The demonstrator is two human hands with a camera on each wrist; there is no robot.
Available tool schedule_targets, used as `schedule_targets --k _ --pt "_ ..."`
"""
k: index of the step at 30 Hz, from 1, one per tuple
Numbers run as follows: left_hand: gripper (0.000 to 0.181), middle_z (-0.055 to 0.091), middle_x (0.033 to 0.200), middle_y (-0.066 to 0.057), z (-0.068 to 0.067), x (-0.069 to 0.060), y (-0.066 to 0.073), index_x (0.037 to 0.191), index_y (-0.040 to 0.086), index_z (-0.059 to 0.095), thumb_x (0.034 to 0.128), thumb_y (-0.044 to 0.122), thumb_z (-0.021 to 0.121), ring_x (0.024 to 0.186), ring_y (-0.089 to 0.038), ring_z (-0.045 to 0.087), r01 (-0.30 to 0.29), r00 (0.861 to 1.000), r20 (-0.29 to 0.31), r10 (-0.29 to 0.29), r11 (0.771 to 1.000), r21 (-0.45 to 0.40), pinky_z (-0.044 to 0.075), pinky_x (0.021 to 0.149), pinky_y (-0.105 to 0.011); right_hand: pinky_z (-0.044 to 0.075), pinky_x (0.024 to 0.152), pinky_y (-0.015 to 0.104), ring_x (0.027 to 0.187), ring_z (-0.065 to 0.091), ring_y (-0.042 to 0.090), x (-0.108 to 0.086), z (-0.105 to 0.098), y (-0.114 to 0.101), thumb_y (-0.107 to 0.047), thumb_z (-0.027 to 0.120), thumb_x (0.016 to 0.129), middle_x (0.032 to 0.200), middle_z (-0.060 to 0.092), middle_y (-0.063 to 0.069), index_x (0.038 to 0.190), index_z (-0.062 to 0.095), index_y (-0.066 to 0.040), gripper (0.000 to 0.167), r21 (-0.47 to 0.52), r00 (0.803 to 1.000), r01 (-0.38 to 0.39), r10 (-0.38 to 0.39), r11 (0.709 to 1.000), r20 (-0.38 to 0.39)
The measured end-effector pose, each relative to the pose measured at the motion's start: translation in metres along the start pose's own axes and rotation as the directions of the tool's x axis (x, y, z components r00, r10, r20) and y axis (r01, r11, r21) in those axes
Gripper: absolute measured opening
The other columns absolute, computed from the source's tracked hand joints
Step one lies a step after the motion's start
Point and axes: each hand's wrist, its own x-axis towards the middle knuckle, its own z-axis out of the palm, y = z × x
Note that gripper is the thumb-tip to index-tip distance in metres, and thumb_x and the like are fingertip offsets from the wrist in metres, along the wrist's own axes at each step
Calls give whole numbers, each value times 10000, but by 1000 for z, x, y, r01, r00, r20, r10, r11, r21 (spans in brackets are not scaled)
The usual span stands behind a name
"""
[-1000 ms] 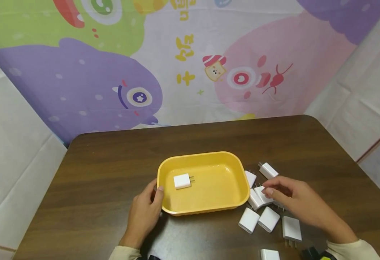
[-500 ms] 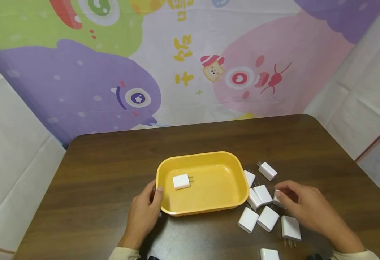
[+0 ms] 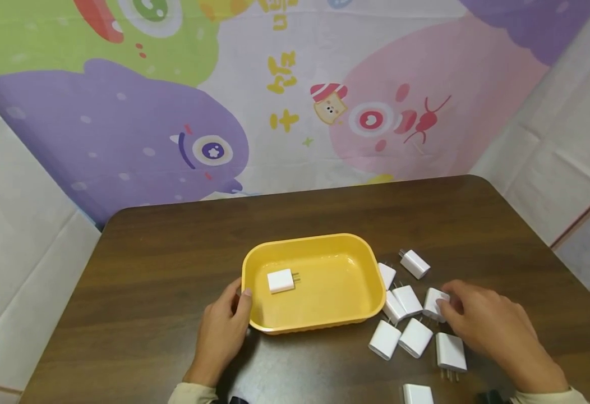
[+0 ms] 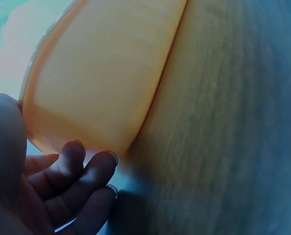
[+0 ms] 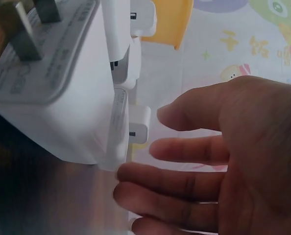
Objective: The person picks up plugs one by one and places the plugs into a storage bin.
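My left hand (image 3: 222,331) holds the left end of a yellow plastic tray (image 3: 320,325), thumb over the rim and fingers against the outer wall. In the left wrist view those fingertips lie by the tray wall (image 4: 101,73). One white charger plug (image 3: 280,281) lies inside the tray. To the right, my right hand (image 3: 497,325) has thumb and index fingertips at the right edge of another charger plug (image 3: 433,304). The right wrist view shows this hand (image 5: 209,161) with fingers extended and thumb apart; nothing is pinched.
Several white charger plugs lie right of the tray, including a far one (image 3: 415,264), a three-pronged one (image 3: 450,352) and one at the bottom edge (image 3: 418,394). The brown table (image 3: 174,252) meets a cartoon-printed cloth (image 3: 285,151) at the back.
My right hand has drawn back to the right from the middle of the cluster, uncovering the charger plug at its fingertips. My left hand and the tray stay in place.
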Motion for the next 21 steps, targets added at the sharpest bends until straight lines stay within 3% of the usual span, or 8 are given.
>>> schedule_targets --k 6,10,13,21 --pt "344 543 692 33 0 0 -1 1323 157 650 1027 298 546 617 -143 497 -18 1000 -9 18 1000 -9 401 607 -332 422 513 442 705 587 205 4 3 1 -425 632 944 852 637 -22 1172 643 -105 393 0 992 -69 69 998 102" --pt "340 543 687 38 2 -3 -3 1317 146 653 1023 284 554 604 -136 491 -1 1000 3 1 1000 -10 396 595 -327 465 570 537 813 652 333 7 7 0 -472 617 945 954 689 87 1199 639 -72 474 -21 985 -95 97 995 146" --pt "337 543 685 39 3 -4 -4 1316 147 655 1022 280 556 602 -135 490 2 1000 1 -2 1000 -14 395 591 -324 472 577 554 834 659 373 10 9 -1 -488 605 948 972 697 117 1204 635 -51 508 -33 982 -105 109 994 156" --pt "338 546 665 42 1 0 -2 1327 169 649 1024 281 549 573 -127 507 -3 1000 -6 2 999 -36 404 574 -323 448 527 508 752 635 328 15 8 -5 -511 656 911 909 677 134 1199 616 -39 555 -45 983 -111 117 993 144"
